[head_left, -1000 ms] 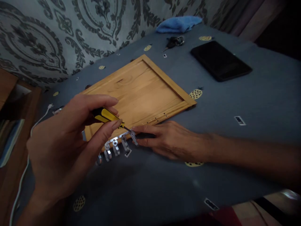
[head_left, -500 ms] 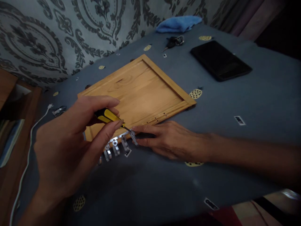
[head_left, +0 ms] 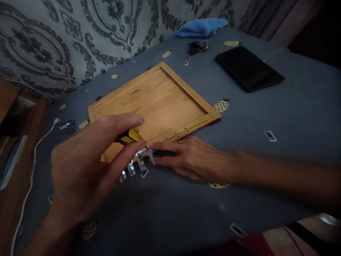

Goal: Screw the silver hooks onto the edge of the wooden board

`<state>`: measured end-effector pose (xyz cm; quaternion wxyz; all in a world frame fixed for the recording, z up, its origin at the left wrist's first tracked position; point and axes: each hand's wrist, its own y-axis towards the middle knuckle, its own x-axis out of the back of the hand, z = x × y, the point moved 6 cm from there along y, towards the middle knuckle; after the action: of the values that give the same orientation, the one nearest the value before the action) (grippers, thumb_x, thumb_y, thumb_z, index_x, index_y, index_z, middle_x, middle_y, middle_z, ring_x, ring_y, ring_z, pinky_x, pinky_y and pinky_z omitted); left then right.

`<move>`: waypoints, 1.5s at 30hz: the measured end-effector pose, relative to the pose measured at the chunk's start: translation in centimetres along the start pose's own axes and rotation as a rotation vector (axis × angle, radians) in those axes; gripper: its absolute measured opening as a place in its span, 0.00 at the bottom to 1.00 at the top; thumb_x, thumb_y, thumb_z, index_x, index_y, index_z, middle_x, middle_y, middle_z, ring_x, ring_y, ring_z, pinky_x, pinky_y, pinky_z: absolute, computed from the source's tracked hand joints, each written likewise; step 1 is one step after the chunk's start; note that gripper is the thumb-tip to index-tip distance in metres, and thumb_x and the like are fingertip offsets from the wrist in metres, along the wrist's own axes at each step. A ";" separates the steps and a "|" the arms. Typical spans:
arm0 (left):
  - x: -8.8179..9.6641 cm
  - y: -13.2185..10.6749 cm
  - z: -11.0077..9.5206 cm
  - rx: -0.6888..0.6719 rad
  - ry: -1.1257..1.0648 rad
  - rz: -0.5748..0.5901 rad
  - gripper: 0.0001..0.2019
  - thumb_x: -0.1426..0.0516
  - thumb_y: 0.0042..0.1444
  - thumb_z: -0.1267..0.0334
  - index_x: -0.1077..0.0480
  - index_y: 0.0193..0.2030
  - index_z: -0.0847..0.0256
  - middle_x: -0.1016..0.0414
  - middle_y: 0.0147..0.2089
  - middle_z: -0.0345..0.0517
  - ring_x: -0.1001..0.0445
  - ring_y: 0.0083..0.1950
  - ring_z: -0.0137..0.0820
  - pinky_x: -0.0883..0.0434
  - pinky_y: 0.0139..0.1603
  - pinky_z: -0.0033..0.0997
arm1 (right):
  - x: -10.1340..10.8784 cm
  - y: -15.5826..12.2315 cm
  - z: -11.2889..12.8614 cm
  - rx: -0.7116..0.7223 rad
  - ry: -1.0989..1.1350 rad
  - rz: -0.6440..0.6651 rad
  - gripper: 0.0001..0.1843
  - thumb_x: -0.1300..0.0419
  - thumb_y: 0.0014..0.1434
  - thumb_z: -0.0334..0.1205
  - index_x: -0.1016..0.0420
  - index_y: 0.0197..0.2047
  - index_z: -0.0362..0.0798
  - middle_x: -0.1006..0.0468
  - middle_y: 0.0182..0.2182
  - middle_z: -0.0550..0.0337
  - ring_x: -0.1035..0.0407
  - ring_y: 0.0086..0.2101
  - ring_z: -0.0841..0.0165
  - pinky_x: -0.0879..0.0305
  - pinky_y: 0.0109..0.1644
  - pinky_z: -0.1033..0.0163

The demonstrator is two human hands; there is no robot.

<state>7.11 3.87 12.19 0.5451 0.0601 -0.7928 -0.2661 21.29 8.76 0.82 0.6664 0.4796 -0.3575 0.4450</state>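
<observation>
My left hand (head_left: 87, 163) is closed on a yellow-and-black screwdriver (head_left: 135, 136), its tip pointing down at the right end of a silver hook rail (head_left: 141, 162). The rail, with several metal hooks, lies along the near edge of a wooden board (head_left: 157, 106) with a raised frame. My left fingers hide the rail's left part. My right hand (head_left: 194, 158) pinches the rail's last hook between thumb and fingers and rests on the table beside the board. Several small dark holes dot the board's near edge to the right of the rail.
A dark tablet-like device (head_left: 249, 69) lies at the back right. Keys (head_left: 197, 48) and a blue cloth (head_left: 202, 27) lie behind the board. To the left are a metal item (head_left: 68, 127), a white cable (head_left: 33, 170) and a wooden shelf with books (head_left: 12, 160).
My left hand has moved a little to the right and turned around the screwdriver, covering more of the rail. The right hand and the board stay in place.
</observation>
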 end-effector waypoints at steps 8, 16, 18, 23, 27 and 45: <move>-0.4 0.2 -0.3 -0.052 0.103 -0.003 0.12 0.39 0.64 0.65 0.27 0.54 0.54 0.20 0.45 0.35 0.21 0.47 0.30 0.27 0.49 0.29 | 0.0 0.0 0.0 0.009 0.024 0.005 0.19 0.45 0.64 0.30 0.26 0.57 0.46 0.30 0.63 0.48 0.25 0.34 0.66 0.39 0.24 0.61; -0.1 -0.1 -0.2 0.021 0.068 -0.044 0.14 0.39 0.63 0.64 0.26 0.54 0.51 0.18 0.51 0.29 0.19 0.47 0.28 0.26 0.49 0.26 | -0.1 0.0 -0.1 -0.018 0.030 0.047 0.19 0.44 0.63 0.30 0.25 0.57 0.47 0.30 0.63 0.49 0.25 0.34 0.67 0.39 0.24 0.62; 0.0 -0.2 0.0 0.036 0.048 -0.043 0.14 0.39 0.62 0.65 0.26 0.54 0.49 0.18 0.50 0.28 0.18 0.44 0.27 0.26 0.46 0.27 | -0.1 0.0 -0.2 -0.019 0.034 0.042 0.20 0.44 0.63 0.30 0.26 0.58 0.47 0.30 0.64 0.49 0.24 0.36 0.67 0.37 0.25 0.62; 0.0 -0.1 -0.5 0.042 0.026 -0.038 0.13 0.39 0.62 0.64 0.26 0.53 0.49 0.18 0.50 0.29 0.19 0.47 0.29 0.26 0.49 0.28 | -0.1 0.0 -0.1 -0.002 0.038 0.013 0.18 0.45 0.64 0.31 0.25 0.57 0.47 0.29 0.62 0.49 0.25 0.35 0.68 0.37 0.26 0.63; 0.0 0.0 -1.2 0.169 0.032 -0.045 0.13 0.40 0.63 0.66 0.25 0.52 0.47 0.19 0.50 0.31 0.20 0.50 0.33 0.26 0.52 0.32 | -0.1 0.0 -0.1 -0.004 0.029 0.021 0.19 0.45 0.64 0.31 0.25 0.57 0.47 0.28 0.61 0.49 0.26 0.33 0.69 0.39 0.25 0.63; 0.0 0.3 0.0 -0.016 0.003 -0.003 0.13 0.38 0.61 0.64 0.25 0.51 0.46 0.18 0.47 0.28 0.19 0.45 0.31 0.23 0.45 0.32 | -0.1 0.0 -0.1 -0.011 0.034 0.021 0.19 0.46 0.64 0.30 0.26 0.57 0.47 0.29 0.63 0.49 0.26 0.34 0.69 0.39 0.25 0.64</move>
<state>7.16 4.12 12.32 0.5462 0.0571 -0.7898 -0.2731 21.24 8.86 0.68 0.6704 0.4647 -0.3534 0.4580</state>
